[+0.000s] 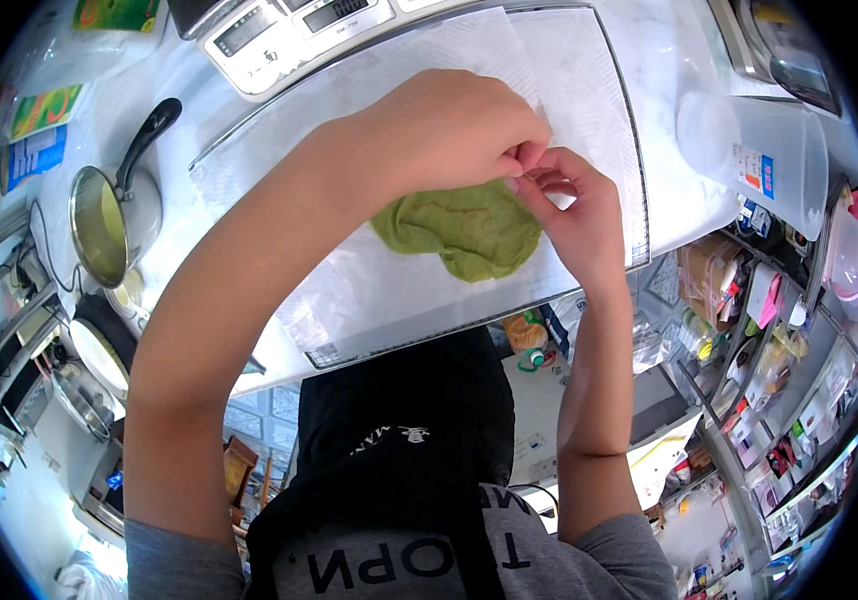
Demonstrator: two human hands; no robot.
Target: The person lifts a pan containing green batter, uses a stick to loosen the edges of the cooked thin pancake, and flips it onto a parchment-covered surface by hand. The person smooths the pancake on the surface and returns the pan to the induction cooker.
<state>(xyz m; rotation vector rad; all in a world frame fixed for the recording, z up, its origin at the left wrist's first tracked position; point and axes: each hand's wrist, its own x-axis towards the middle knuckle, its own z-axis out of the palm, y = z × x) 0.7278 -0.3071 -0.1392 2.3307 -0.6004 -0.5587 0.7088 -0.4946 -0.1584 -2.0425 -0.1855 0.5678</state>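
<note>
A soft, folded green sheet that looks like dough or a thin pancake (481, 232) lies on a white sheet of paper or film (586, 82). The white sheet covers a wire rack (647, 225) on the pale marbled table. My left hand (485, 124) reaches across above the green sheet's far edge, back of the hand up, fingers curled. From the right, my right hand (579, 195) meets it, thumb and fingertips drawn together. The fingertips of both hands touch or nearly touch; whether a small bit is pinched there is too fine to make out. My left forearm hides part of the rack.
A digital scale (286, 52) stands beyond the rack. At left is a saucepan (103, 225) with green residue, its black handle pointing away. A clear plastic container (781, 161) sits at the right table edge, above crowded shelves (766, 390). More pans (103, 349) stand at lower left.
</note>
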